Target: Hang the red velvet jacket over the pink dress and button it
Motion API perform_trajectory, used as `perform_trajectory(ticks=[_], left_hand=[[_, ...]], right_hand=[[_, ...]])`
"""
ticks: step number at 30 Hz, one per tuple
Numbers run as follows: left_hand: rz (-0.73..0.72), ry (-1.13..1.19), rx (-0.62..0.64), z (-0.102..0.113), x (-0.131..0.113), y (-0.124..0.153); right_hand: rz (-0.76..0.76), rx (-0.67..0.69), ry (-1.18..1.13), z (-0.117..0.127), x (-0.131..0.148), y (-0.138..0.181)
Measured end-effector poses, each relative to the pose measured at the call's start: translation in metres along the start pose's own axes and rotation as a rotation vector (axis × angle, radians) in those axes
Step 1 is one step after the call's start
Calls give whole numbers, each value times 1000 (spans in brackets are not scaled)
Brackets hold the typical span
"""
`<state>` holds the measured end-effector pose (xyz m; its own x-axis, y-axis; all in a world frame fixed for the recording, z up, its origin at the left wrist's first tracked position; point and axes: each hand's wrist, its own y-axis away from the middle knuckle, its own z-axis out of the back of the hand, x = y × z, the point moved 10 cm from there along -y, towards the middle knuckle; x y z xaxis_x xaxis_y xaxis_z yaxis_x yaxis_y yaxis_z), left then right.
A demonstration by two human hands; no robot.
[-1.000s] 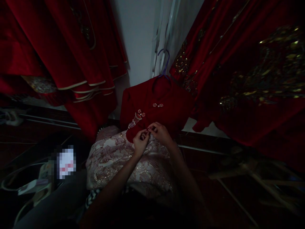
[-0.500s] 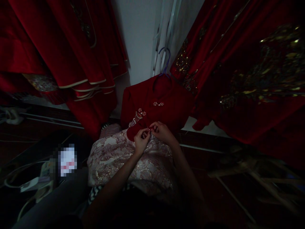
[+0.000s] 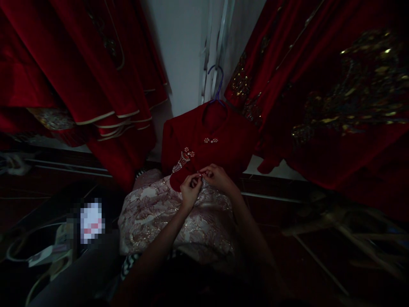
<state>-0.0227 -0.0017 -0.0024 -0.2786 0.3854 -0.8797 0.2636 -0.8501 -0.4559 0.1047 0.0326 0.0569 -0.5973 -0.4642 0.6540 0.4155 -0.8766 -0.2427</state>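
Observation:
A red garment (image 3: pixel 233 147) hangs from a purple hanger (image 3: pixel 220 88), its lower part reaching my lap. A beaded clasp (image 3: pixel 211 140) sits below the neckline, and a tasselled bead ornament (image 3: pixel 183 159) lies at the left of the front. My left hand (image 3: pixel 190 191) and my right hand (image 3: pixel 217 177) meet at the garment's lower front, both closed in a pinch. Between their fingertips is a small beaded ornament (image 3: pixel 200 174), mostly hidden. Pink-and-silver brocade cloth (image 3: pixel 147 213) covers my lap beneath my forearms.
Red garments with pale edging (image 3: pixel 105 85) hang at the left, and a gold-sequined red garment (image 3: pixel 345 106) at the right. A blurred-out bright screen (image 3: pixel 92 221) and white cables (image 3: pixel 19 251) are at lower left. Wooden slats (image 3: pixel 345 230) stand at lower right. The room is dim.
The view has shifted slightly, so the hanger and hanging clothes appear a little further left. Both hands keep their pinch at the same spot on the garment.

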Motion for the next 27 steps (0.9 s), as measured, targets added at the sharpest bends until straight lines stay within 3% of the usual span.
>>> perform_trajectory(ticks=[12,20,27], left_hand=[[-3,10,-28,2,0,-1],[-11,-30,-1,-1,-1,-1],[-4,-6,-31,2,5,-1]], right_hand=[[33,-13,-123,3,3,-1],[29,-50,-89,1,-3,-3],[46,6,-110,-8,0,-3]])
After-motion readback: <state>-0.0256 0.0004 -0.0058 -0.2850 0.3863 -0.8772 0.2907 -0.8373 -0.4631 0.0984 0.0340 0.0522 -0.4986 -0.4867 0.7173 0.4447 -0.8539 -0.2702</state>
